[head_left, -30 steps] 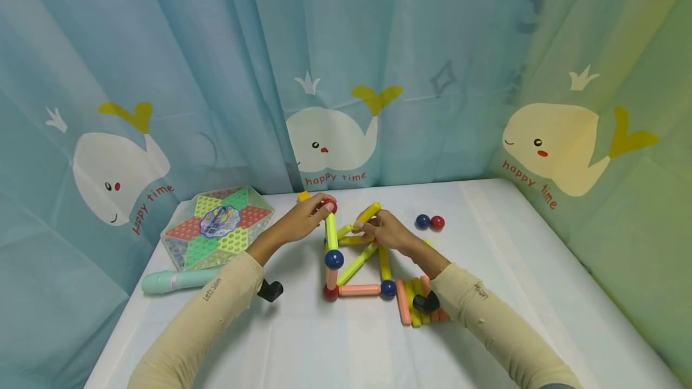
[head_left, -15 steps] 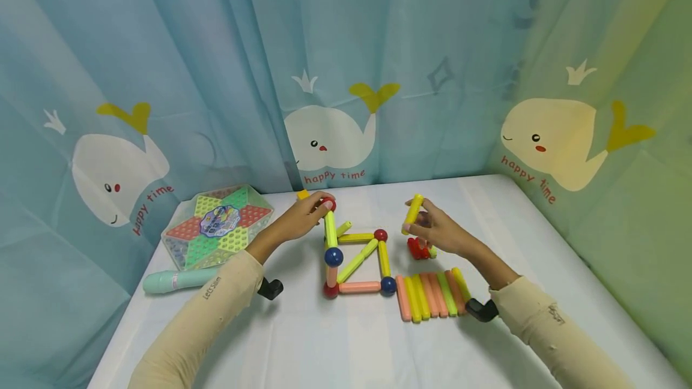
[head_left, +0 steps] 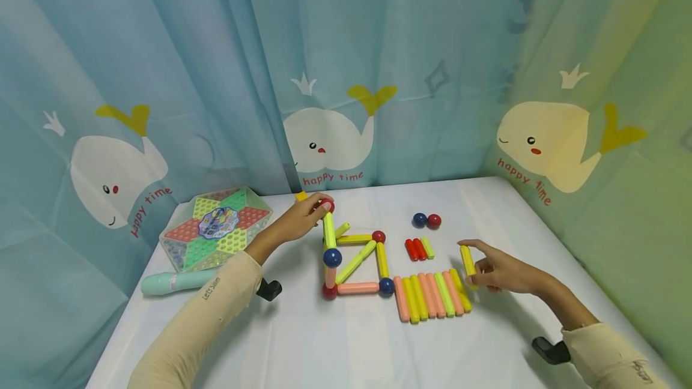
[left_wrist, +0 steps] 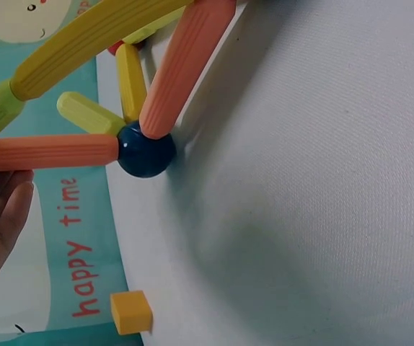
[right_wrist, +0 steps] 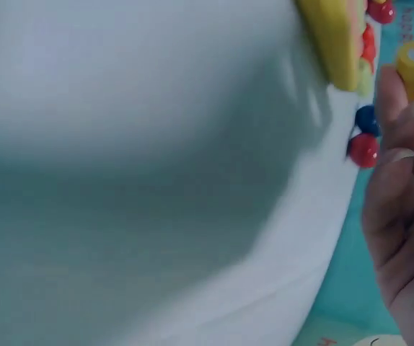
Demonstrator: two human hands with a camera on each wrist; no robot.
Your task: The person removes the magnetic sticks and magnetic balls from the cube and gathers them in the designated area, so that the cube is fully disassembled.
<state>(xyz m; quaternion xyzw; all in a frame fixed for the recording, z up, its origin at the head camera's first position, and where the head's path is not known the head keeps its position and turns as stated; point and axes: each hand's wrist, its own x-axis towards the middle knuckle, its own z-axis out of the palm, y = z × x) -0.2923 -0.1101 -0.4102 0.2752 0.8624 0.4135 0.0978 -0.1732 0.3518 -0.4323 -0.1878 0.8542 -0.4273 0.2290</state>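
Note:
My left hand (head_left: 297, 219) pinches the red ball (head_left: 327, 205) at the top back corner of a ball-and-stick frame. A light green stick (head_left: 330, 231) runs from that ball to a blue ball (head_left: 332, 257) at the front. The frame's base has pink and yellow sticks, with a light green stick (head_left: 355, 263) set diagonally. In the left wrist view, the left fingers (left_wrist: 9, 216) lie just under a pink stick (left_wrist: 55, 152). My right hand (head_left: 508, 270) pinches a yellow magnetic stick (head_left: 467, 263) between thumb and fingertips, just right of a row of sticks (head_left: 432, 296).
Behind the row lie short red and green sticks (head_left: 419, 249), then a blue ball (head_left: 419, 220) and a red ball (head_left: 434, 221). At left are a Chinese checkers box (head_left: 216, 228) and a mint-green cylinder (head_left: 175, 281). A yellow block (head_left: 301, 196) sits behind the left hand.
My right hand has carried the yellow stick from the frame rightward and toward me, past the row. My left hand stays on the red ball, and the frame has not visibly changed.

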